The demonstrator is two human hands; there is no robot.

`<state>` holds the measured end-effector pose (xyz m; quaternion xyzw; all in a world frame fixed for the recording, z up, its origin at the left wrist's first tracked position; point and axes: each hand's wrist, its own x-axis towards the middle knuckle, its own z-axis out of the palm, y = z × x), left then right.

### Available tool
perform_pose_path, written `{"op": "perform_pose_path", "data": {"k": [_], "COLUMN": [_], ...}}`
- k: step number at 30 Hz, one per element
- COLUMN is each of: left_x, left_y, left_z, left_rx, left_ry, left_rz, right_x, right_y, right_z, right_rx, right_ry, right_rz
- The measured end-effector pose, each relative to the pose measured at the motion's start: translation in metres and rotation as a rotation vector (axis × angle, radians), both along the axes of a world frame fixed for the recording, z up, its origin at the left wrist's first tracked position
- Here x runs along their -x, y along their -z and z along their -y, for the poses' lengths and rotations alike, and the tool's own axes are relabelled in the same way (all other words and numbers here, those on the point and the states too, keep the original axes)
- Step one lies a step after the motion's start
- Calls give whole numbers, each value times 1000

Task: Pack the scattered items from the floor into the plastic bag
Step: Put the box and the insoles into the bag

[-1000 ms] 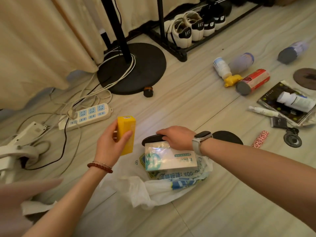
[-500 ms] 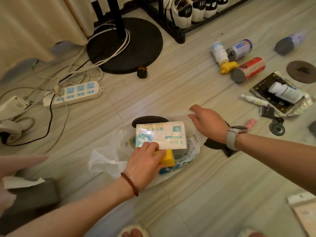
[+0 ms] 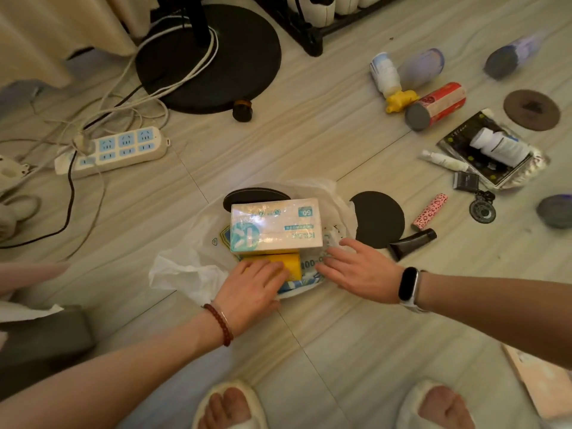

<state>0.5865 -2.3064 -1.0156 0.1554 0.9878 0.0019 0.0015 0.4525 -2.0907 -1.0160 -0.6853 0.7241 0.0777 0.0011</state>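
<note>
Yellow box (image 3: 286, 264), white plastic bag (image 3: 185, 267), pink leopard-spotted tube (image 3: 429, 211).

Single head view, looking steeply down, close over floor (image 3: 309, 150); wide-angle.

The white plastic bag (image 3: 185, 267) lies crumpled and flat on the floor in front of me. A shiny white box (image 3: 275, 226) with teal print rests on it, and a yellow box (image 3: 286, 261) lies on its side against the white box's near edge, under my fingertips.
</note>
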Motion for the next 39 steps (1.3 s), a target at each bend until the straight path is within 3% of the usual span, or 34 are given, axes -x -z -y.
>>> {"op": "perform_pose_path", "data": {"k": [3, 8, 12, 16, 18, 20, 23, 27, 29, 34, 39], "left_x": [10, 10, 28, 84, 115, 145, 190, 222, 217, 218, 219], "left_y": [-3, -30, -53, -68, -72, -76, -72, -14, 20, 29, 5], "left_z": [7, 17, 20, -13, -36, -60, -100, -134, -139, -143, -141], "left_rx": [-166, -330, -428, -473, -433, -318, -154, -27, 28, -97, -438], "left_ry": [50, -151, -25, -61, -52, -7, 50, -60, -135, -174, -242], "left_rz": [-67, -33, -30, -229, -302, -312, -122, 384, 542, 449, 387], "right_x": [10, 25, 14, 30, 49, 62, 67, 61, 56, 52, 56], "right_y": [-4, -36, -45, -51, -44, -29, 0, 17, 25, 24, 4], "right_z": [8, 7, -7, -38, -63, -88, -112, -115, -121, -133, -131], "right_rx": [81, 280, 301, 433, 359, 93, -174, -77, -14, 43, 194], "right_ry": [-32, 126, 127, 363, 534, 583, 532, 572, 596, 653, 944], "right_rz": [64, 168, 190, 256, 216, 157, 121, 38, 15, 156, 457]}}
